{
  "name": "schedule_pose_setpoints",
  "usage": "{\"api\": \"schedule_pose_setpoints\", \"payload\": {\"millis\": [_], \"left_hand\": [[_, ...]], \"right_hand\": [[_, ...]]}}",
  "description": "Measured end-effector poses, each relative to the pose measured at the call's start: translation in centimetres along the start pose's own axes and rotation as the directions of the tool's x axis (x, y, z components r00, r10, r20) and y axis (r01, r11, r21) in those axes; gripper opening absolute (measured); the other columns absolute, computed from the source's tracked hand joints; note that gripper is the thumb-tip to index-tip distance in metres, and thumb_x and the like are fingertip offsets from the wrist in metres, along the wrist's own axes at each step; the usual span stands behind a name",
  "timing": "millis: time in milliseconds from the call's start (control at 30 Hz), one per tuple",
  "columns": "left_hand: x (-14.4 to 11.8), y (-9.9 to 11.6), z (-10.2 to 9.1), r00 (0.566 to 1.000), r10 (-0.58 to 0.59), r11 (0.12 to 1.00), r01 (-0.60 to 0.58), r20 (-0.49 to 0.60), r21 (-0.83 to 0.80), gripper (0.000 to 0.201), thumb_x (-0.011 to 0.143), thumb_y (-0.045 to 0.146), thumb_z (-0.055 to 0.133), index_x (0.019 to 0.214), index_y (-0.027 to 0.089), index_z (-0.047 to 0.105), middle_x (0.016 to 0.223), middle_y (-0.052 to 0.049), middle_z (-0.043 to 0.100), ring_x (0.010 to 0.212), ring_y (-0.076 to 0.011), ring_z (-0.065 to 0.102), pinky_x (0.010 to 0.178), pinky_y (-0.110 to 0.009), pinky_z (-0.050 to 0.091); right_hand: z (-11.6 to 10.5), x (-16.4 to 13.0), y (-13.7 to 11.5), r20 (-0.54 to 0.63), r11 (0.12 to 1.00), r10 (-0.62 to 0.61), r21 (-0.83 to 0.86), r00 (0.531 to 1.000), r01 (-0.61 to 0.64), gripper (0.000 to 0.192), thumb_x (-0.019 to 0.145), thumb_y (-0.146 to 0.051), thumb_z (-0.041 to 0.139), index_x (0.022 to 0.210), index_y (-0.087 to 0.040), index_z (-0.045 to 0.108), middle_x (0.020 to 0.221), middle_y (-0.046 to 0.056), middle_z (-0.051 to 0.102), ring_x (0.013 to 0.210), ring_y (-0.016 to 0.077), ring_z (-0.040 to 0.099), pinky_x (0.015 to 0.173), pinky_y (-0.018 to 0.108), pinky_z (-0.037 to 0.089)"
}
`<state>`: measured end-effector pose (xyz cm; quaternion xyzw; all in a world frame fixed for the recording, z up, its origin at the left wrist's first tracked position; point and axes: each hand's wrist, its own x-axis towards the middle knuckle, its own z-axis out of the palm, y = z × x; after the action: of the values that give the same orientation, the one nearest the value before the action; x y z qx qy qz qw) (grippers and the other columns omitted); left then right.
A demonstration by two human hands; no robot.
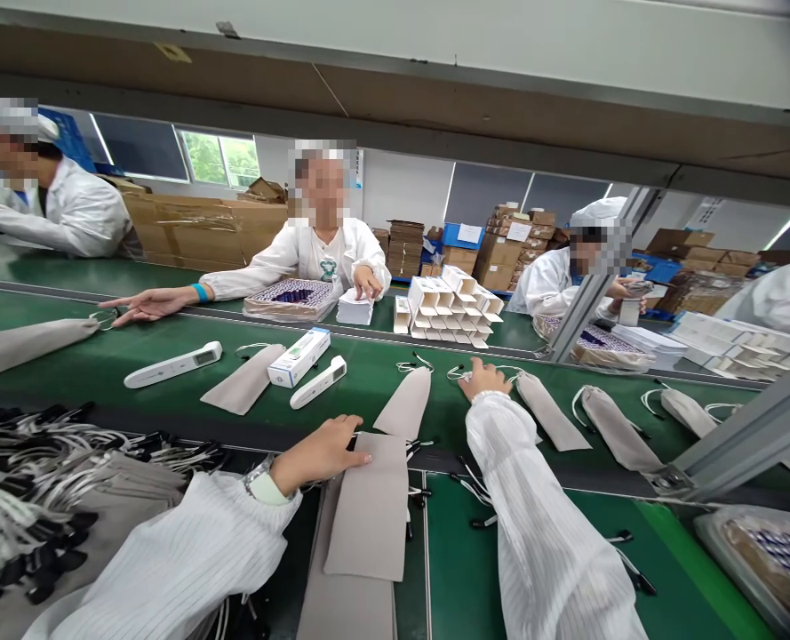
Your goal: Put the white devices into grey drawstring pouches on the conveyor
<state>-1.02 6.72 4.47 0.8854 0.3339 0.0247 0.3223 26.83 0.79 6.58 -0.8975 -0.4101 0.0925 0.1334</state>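
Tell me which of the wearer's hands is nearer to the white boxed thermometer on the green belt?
The left. The left hand rests on a grey pouch just below and right of the boxed thermometer. The right hand lies farther right along the belt, past another pouch.

This is a factory packing line. A long green conveyor belt (101, 356) runs across the room, carrying white handheld thermometers (173, 365), a printed product box (299, 356) and grey drawstring pouches (243, 380) in a row. People in white coats and caps (598, 212) sit along its far side beside a stack of folded white cartons (449, 307) and trays of small parts (293, 298). Brown shipping cartons (195, 231) are piled against the back wall under the windows (219, 160).
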Motion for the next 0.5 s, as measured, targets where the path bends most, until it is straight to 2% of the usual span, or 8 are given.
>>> {"api": "schedule_pose_setpoints", "payload": {"millis": [33, 100, 167, 233, 267, 333, 400, 500], "left_hand": [[0.3, -0.3, 0.4, 1.0, -0.015, 1.0, 0.015, 0.017, -0.004, 0.064, 0.068, 0.047, 0.052, 0.121, 0.014, 0.038, 0.121, -0.013, 0.042, 0.113, -0.0293, 0.033, 0.086, -0.034, 0.032], [0.6, -0.5, 0.9, 0.999, -0.02, 1.0, 0.02, 0.029, -0.006, 0.066, 0.066, 0.043, 0.054, 0.122, 0.012, 0.036, 0.12, -0.015, 0.042, 0.113, -0.0301, 0.033, 0.087, -0.036, 0.032], [0.8, -0.5, 1.1, 1.0, 0.003, 1.0, -0.003, -0.002, -0.005, 0.063, 0.064, 0.038, 0.057, 0.119, 0.012, 0.04, 0.115, -0.014, 0.045, 0.109, -0.0294, 0.037, 0.086, -0.035, 0.033], [1.0, -0.3, 1.2, 0.998, 0.035, 0.999, -0.035, -0.048, -0.001, 0.052, 0.063, 0.033, 0.057, 0.11, 0.012, 0.047, 0.107, -0.013, 0.048, 0.101, -0.0272, 0.043, 0.082, -0.033, 0.035], [1.1, -0.2, 1.2, 0.996, 0.051, 0.999, -0.051, -0.074, 0.001, 0.045, 0.063, 0.031, 0.056, 0.104, 0.013, 0.051, 0.101, -0.011, 0.05, 0.095, -0.0257, 0.046, 0.078, -0.031, 0.037], [1.1, 0.0, 1.1, 0.989, 0.081, 0.997, -0.081, -0.123, 0.004, 0.03, 0.065, 0.027, 0.053, 0.092, 0.015, 0.054, 0.087, -0.007, 0.051, 0.082, -0.0219, 0.049, 0.069, -0.029, 0.038], [1.1, 0.2, 1.0, 0.98, 0.105, 0.994, -0.105, -0.167, 0.005, 0.021, 0.069, 0.027, 0.049, 0.087, 0.016, 0.053, 0.077, -0.003, 0.049, 0.072, -0.0186, 0.048, 0.062, -0.027, 0.036], [1.0, 0.6, 0.6, 0.961, 0.184, 0.981, -0.191, -0.208, -0.016, 0.019, 0.074, 0.03, 0.045, 0.086, 0.019, 0.052, 0.073, -0.001, 0.048, 0.069, -0.0156, 0.046, 0.059, -0.024, 0.034]], "right_hand": [[0.0, -0.3, -1.0, 0.05, 0.993, -0.115, 0.033, 0.992, 0.113, 0.05, 0.074, -0.035, 0.05, 0.119, -0.016, 0.036, 0.115, 0.018, 0.044, 0.105, 0.0301, 0.042, 0.083, 0.044, 0.03], [0.7, -1.3, -3.4, 0.177, 0.942, -0.329, 0.126, 0.928, 0.31, 0.042, 0.07, -0.037, 0.056, 0.108, -0.021, 0.048, 0.099, 0.008, 0.055, 0.091, 0.021, 0.051, 0.079, 0.032, 0.036], [2.2, -2.4, -5.5, 0.319, 0.873, -0.487, 0.205, 0.813, 0.442, 0.039, 0.06, -0.038, 0.067, 0.095, -0.024, 0.057, 0.081, 0.0, 0.06, 0.075, 0.0141, 0.055, 0.067, 0.023, 0.04], [4.1, -3.3, -7.0, 0.423, 0.807, -0.585, 0.223, 0.692, 0.546, 0.039, 0.048, -0.036, 0.073, 0.082, -0.022, 0.061, 0.071, -0.002, 0.059, 0.064, 0.0117, 0.054, 0.057, 0.02, 0.038], [5.0, -3.5, -7.4, 0.451, 0.782, -0.61, 0.215, 0.651, 0.584, 0.036, 0.046, -0.034, 0.075, 0.077, -0.019, 0.062, 0.068, -0.002, 0.058, 0.061, 0.0112, 0.052, 0.054, 0.019, 0.037], [6.1, -3.6, -7.5, 0.436, 0.751, -0.648, 0.232, 0.624, 0.618, 0.033, 0.045, -0.032, 0.075, 0.069, -0.017, 0.06, 0.061, -0.002, 0.055, 0.055, 0.0104, 0.049, 0.05, 0.02, 0.034], [6.6, -3.4, -7.2, 0.355, 0.733, -0.679, 0.302, 0.642, 0.609, 0.031, 0.045, -0.029, 0.075, 0.066, -0.016, 0.057, 0.057, -0.003, 0.053, 0.051, 0.009, 0.047, 0.048, 0.019, 0.033], [6.4, -2.9, -6.9, 0.239, 0.683, -0.723, 0.387, 0.648, 0.62, 0.026, 0.051, -0.025, 0.072, 0.068, -0.016, 0.055, 0.06, -0.004, 0.053, 0.052, 0.0071, 0.045, 0.05, 0.019, 0.034]]}}
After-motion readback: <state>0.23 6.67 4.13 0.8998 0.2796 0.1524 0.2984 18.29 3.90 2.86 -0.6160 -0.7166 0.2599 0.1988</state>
